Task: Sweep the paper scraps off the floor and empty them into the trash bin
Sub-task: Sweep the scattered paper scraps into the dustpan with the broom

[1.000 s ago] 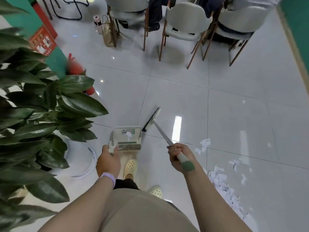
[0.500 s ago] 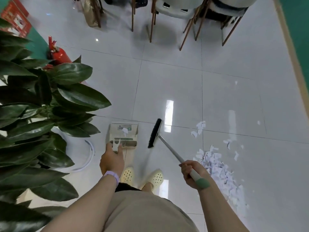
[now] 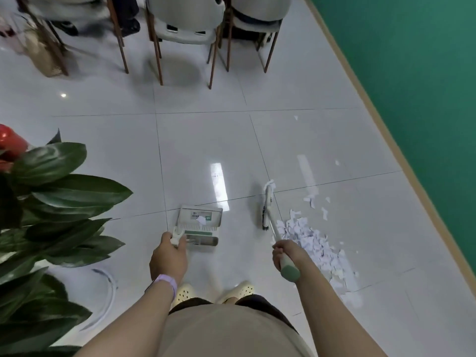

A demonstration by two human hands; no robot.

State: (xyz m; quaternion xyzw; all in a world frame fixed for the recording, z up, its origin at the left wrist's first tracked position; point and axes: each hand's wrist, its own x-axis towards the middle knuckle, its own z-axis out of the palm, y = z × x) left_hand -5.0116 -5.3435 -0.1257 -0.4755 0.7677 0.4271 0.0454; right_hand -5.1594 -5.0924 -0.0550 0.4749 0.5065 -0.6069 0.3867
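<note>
A heap of white paper scraps lies on the glossy tiled floor to my right, with loose bits scattered beyond it. My right hand grips the broom by its pale handle with a green end cap. The broom head stands on the floor at the left edge of the heap. My left hand holds the handle of a white dustpan, which sits low over the floor ahead of my feet with one scrap inside. No trash bin is in view.
A large-leaved potted plant crowds the left side, with a red fire extinguisher behind it. Several chairs stand at the back, a woven bag beside them. A green wall runs along the right.
The view has swung right, toward the wall. The broom head has moved right from beside the dustpan to the edge of the scrap heap. Both hands keep their holds.
</note>
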